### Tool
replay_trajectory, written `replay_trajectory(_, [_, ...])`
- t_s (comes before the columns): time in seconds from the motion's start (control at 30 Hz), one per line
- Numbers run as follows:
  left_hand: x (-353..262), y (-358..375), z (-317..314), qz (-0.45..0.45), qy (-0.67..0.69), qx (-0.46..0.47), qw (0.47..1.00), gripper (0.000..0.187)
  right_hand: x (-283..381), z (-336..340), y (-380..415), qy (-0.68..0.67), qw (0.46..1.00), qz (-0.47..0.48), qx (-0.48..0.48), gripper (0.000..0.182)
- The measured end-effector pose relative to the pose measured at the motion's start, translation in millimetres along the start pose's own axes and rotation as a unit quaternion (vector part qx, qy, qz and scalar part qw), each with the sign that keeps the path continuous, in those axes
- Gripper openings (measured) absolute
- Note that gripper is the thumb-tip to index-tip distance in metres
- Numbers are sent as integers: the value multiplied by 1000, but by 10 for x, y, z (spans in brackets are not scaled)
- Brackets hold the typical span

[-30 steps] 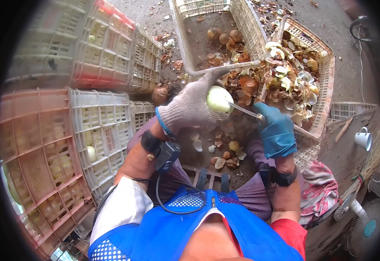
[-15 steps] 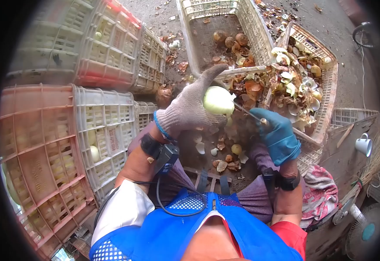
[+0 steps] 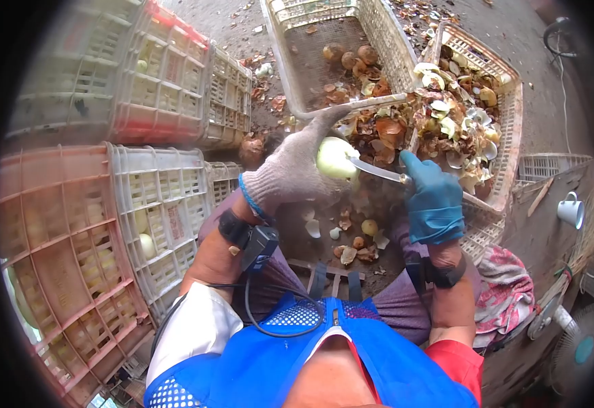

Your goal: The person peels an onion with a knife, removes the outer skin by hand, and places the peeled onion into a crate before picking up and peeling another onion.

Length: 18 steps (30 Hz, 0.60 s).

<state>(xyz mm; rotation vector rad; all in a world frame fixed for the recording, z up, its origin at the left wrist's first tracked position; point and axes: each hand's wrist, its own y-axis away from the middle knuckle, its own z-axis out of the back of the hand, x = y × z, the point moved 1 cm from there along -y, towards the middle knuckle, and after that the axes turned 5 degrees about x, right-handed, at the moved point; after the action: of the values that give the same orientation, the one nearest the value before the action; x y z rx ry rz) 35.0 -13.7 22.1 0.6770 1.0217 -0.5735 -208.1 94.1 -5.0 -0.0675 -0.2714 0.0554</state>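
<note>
The floor [image 3: 542, 109] is littered, with peelings [image 3: 278, 103] strewn about. The peeled onion [image 3: 333, 158] is gripped in the gloved left hand [image 3: 297, 166], above the floor. The blue-gloved right hand [image 3: 435, 204] is closed round the handle of a knife [image 3: 382, 171]. Change noted: half a second ago the blade showed narrow at the onion's edge; now its flat shows, tip overlapping the onion. I judge trimming under way. Beyond stands a scrap-filled crate [image 3: 510, 149]. At left, a white crate [image 3: 158, 148] bears reddish characters [image 3: 175, 221], unreadable from where I stand.
</note>
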Motion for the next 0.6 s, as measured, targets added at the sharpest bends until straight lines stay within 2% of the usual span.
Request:
replay_trajectory(0.1, [-23,0,50,-24,-46,-4,999,106,66,14,-45,53,997,-46,11,46])
replay_trajectory(0.2, [167,14,-32,-57,33,36,997,108,-112,118,-105,-3,987,-106,-118,52])
replay_trajectory(0.23, [164,44,-32,-23,41,44,998,109,-119,139,-109,-67,987,-96,-108,50])
replay_trajectory(0.33, [84,33,53,-31,71,-22,997,112,-191,-186,-45,-306,949,-58,-44,39])
replay_trajectory(0.37, [87,28,79,-45,45,-32,997,110,-175,-261,-39,-315,947,-41,-54,28])
replay_trajectory(0.4, [118,22,62,-36,198,-30,979,107,-126,-214,-37,-406,907,-111,2,27])
replay_trajectory(0.47, [155,18,-26,-21,480,-26,876,104,26,-55,-16,-568,780,-237,114,26])
replay_trajectory(0.5, [105,21,-88,-1,538,-73,840,98,87,-23,-37,-571,782,-221,112,26])
replay_trajectory(0.53, [242,-49,-109,8,661,-43,749,92,127,-19,-51,-580,774,-226,114,25])
replay_trajectory(0.6, [341,-154,-175,-5,745,-102,660,89,172,-10,-54,-595,759,-239,117,24])
